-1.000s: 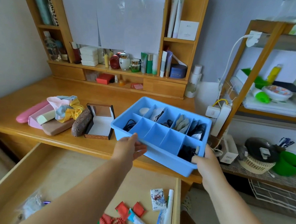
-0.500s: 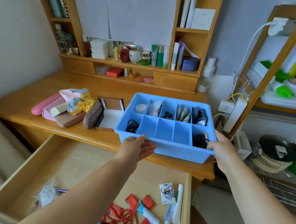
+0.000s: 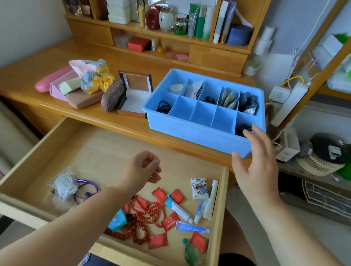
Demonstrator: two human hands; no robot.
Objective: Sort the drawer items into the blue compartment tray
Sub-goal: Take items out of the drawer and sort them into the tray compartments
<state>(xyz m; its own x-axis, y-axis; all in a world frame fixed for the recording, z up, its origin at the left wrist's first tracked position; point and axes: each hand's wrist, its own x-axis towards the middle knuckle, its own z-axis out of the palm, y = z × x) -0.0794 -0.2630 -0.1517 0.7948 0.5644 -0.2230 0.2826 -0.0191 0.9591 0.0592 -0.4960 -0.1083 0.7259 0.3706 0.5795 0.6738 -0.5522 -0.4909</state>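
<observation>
The blue compartment tray (image 3: pixel 193 131) rests on the desk's front right, with dark cords, paper packets and cloth in some cells. Below it the open drawer (image 3: pixel 100 149) holds red beads (image 3: pixel 144 214), red sachets (image 3: pixel 159 194), small tubes (image 3: pixel 179 209), a white packet (image 3: pixel 198 189), a clear bag with purple cord (image 3: pixel 66 186) and a green pendant (image 3: pixel 191 253). My left hand (image 3: pixel 142 169) hovers over the drawer, fingers loosely curled, holding nothing. My right hand (image 3: pixel 254 159) is spread open just in front of the tray's near right corner, not gripping it.
On the desk left of the tray lie an open box (image 3: pixel 134 98), a brown case (image 3: pixel 112 96), scrunchies (image 3: pixel 96 78) and pink cases (image 3: pixel 51 81). A shelf of bottles (image 3: pixel 166 18) stands behind. A power strip (image 3: pixel 288 102) and a rack are to the right.
Both hands have let go of the tray, which now sits on the desk. My left hand has dropped over the drawer. The view has tilted down.
</observation>
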